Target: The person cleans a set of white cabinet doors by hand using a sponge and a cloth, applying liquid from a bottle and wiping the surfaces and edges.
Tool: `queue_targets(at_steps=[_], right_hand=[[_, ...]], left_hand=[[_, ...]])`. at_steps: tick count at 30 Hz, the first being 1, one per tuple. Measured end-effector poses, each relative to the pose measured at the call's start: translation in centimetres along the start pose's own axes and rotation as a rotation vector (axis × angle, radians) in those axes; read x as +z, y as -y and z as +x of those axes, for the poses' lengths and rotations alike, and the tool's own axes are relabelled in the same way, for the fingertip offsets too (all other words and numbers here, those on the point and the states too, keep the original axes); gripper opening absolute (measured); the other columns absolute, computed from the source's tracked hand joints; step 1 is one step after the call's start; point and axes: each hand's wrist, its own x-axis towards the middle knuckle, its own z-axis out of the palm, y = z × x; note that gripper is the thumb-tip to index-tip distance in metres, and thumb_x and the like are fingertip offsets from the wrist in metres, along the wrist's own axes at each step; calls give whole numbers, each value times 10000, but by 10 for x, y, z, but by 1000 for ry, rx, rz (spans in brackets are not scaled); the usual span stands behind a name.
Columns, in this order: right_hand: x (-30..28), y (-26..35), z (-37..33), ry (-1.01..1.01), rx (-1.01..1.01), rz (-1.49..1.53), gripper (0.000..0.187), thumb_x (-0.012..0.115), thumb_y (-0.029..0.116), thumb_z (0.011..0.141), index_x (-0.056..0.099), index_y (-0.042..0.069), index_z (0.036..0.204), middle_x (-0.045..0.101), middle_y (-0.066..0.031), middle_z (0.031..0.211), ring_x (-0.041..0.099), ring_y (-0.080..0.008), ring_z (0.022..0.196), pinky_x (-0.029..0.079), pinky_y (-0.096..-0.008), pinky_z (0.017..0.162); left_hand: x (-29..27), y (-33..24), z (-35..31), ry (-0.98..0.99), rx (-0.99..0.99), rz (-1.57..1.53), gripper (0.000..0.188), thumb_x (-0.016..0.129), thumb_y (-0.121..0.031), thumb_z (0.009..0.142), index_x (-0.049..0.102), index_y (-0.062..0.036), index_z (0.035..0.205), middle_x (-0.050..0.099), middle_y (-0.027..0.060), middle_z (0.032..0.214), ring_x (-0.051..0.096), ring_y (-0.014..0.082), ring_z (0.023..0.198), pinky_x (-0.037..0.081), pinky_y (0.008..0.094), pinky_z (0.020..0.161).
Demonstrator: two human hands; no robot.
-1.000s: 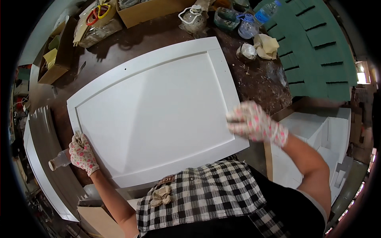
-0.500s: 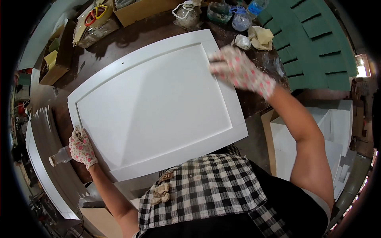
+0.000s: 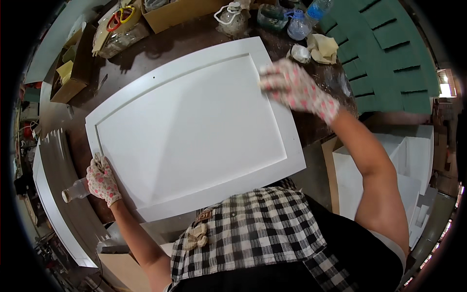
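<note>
A large white cabinet door panel (image 3: 194,126) with a raised frame lies flat on a dark brown workbench (image 3: 194,39). My left hand (image 3: 101,179), in a white glove with pink flowers, grips the panel's left edge and frame near its lower left corner. My right hand (image 3: 294,90), in the same kind of glove, rests fingers flat on the panel's right frame near the upper right corner. It is blurred, and whether it holds a small pad or cloth cannot be told.
Cardboard boxes (image 3: 73,73), plastic bottles (image 3: 296,24), jars and crumpled rags (image 3: 323,46) crowd the bench's far edge. A small bottle (image 3: 75,190) lies by my left hand. Green slatted pieces (image 3: 389,63) are at right, white cabinet parts (image 3: 389,165) below them, another white panel (image 3: 53,214) at left.
My right hand has slid up along the panel's right frame, from near the lower right corner to near the upper right corner. My left hand has stayed at the left edge.
</note>
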Motion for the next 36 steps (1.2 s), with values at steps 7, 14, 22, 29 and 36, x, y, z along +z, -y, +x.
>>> queue_targets(at_steps=[7,14,22,29,36], right_hand=[[-8,45,-27,172,4,89,162,728,218,774,680,205,928,641,-28,1091,570,-251,953,480,-415,813],[12,-45,54,-2,11,-24,393,749,101,729,656,145,1108,572,-38,1223,529,-288,1046,452,-411,921],[-8,83,-76,154,42,186,227,743,207,752,683,182,970,625,-36,1073,574,-265,944,478,-411,803],[-19,104,-90,81,162,77,307,770,177,700,700,198,999,609,7,1163,539,-238,1046,457,-397,846],[-4,115,-93,-21,85,-138,294,775,142,707,717,219,985,612,9,1175,543,-232,1030,477,-393,834]], left_hand=[[-2,8,-5,-61,61,10,374,598,-398,903,656,-95,1113,628,60,937,619,252,876,501,399,733],[2,3,1,-69,83,-77,368,603,-385,902,658,-86,1111,628,73,937,616,265,869,499,394,748],[-8,0,-6,-27,-22,24,363,581,-419,918,679,-115,1090,639,60,948,635,251,880,515,391,742],[-6,-2,-2,-7,-33,-10,384,560,-440,927,690,-112,1079,640,78,944,632,266,880,508,394,756],[0,6,-2,-43,26,-9,398,540,-455,933,685,-122,1095,630,91,933,621,280,884,495,414,764]])
